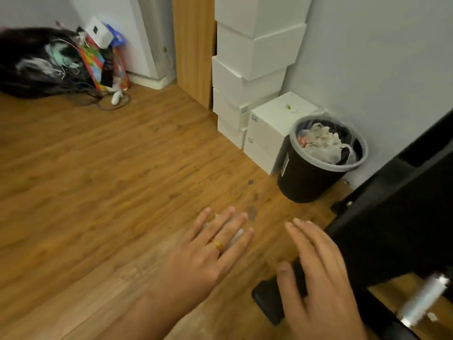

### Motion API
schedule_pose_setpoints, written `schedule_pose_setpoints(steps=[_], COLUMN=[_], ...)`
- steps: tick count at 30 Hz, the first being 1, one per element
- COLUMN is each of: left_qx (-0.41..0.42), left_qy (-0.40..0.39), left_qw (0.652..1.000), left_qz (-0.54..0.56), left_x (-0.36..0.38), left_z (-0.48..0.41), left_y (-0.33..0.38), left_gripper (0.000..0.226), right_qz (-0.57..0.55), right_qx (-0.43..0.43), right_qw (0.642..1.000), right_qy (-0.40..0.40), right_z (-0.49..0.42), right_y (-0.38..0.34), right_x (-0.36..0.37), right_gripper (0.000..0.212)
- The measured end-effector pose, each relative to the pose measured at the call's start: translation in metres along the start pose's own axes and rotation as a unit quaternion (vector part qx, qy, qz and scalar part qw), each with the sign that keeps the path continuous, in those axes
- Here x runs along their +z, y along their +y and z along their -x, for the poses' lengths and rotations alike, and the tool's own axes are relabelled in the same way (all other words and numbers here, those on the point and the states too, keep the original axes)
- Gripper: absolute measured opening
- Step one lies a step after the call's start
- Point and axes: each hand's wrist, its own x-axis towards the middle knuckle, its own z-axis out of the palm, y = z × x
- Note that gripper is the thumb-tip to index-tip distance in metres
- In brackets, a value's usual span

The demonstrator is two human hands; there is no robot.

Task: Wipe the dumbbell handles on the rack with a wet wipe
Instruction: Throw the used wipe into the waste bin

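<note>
My left hand (208,251), a gold ring on one finger, stretches forward over the wooden floor with its fingers straight and spread. A pale, blurred wet wipe (235,238) shows between and under those fingers; how it is held is hidden. My right hand (316,273) is flat and empty beside it, over the black foot (266,300) of the dumbbell rack (397,217), which fills the right edge. A chrome dumbbell handle (424,300) shows blurred at the lower right, apart from both hands.
A black bin with a grey rim (306,158) holding crumpled waste stands by the wall ahead right. White boxes (252,60) are stacked behind it. Dark bags and cables (44,62) lie at the far left. Wooden floor (110,180) lies between.
</note>
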Motion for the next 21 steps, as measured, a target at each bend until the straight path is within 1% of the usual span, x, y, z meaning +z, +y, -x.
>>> schedule_pose_setpoints(steps=[3,7,15,18,21], left_qx=[-0.005,-0.031,-0.031,-0.028,-0.025], left_qy=[-0.015,-0.037,-0.036,-0.033,-0.038], left_qw=[1.000,0.999,0.999,0.999,0.999], left_qz=[-0.013,-0.008,0.009,0.018,0.030], left_x=[-0.018,-0.061,-0.155,-0.180,-0.201], left_z=[-0.001,-0.004,-0.038,-0.057,-0.078], left_y=[-0.019,-0.032,-0.083,-0.106,-0.129], left_gripper=[0.045,0.050,0.049,0.049,0.050], right_qz=[0.019,0.095,0.197,0.198,0.174], right_qx=[0.026,0.008,0.020,0.040,0.071], right_qw=[0.999,0.992,0.975,0.974,0.976], right_qy=[-0.035,-0.077,-0.100,-0.107,-0.107], right_z=[-0.025,-0.040,-0.092,-0.117,-0.143], right_y=[-0.016,-0.040,-0.116,-0.143,-0.170], right_x=[0.001,-0.015,-0.062,-0.073,-0.086], right_gripper=[0.052,0.048,0.047,0.048,0.050])
